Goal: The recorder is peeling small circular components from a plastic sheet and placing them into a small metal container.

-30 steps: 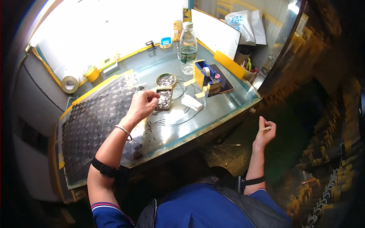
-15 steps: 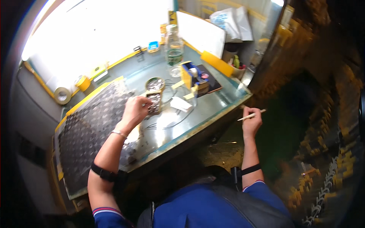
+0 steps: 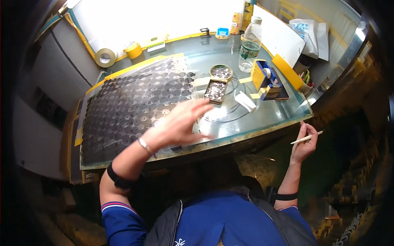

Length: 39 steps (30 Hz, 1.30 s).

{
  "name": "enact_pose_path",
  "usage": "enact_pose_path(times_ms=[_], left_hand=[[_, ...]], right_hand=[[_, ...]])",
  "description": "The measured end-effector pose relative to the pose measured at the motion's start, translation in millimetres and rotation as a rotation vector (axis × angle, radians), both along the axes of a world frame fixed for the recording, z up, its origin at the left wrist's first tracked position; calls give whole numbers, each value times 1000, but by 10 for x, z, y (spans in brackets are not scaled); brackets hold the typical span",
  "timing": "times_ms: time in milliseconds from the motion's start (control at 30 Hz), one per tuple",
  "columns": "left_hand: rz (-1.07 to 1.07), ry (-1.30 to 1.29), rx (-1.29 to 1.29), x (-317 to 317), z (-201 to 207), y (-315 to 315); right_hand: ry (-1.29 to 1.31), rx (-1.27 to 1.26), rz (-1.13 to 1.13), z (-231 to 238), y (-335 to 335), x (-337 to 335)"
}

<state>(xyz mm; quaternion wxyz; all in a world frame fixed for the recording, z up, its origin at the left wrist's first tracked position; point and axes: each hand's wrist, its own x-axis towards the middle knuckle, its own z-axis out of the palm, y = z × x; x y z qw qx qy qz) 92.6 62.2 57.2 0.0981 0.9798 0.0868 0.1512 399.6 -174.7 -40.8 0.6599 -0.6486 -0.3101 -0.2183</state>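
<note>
Left hand (image 3: 174, 123), blurred, spreads wide near the front of the tabletop (image 3: 262, 117), right hand (image 3: 304, 147) pinches a pale stick (image 3: 298, 141) just off its corner, dark floor (image 3: 334, 129) barely readable.

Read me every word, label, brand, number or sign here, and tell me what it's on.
I don't copy print; it shows here:
White bag: blue lettering.
Clear bottle, green label: too small to read.
Small blue container: too small.
Yellow-orange container: too small.
Pale tag, left: too small.
Blue shirt: white mark, partly cut off.
</note>
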Motion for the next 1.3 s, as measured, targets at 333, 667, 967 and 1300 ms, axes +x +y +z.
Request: enact_pose_path(times_ms=[333,667,967,1300], left_hand=[[254,-201,-6,-1164,-465,-656],[488,-712,134,-1525,-88,-919],[123,-391,-123,-1568,-474,-1272],[615,-286,275,-2067,-208,-864]], right_hand=[[77,-35,402,216,677,-824],[396,-240,1188,625,1432,-1510],[-108,-429,891,554,1922,-1506],[517,-83,1054,408,1430,-1562]])
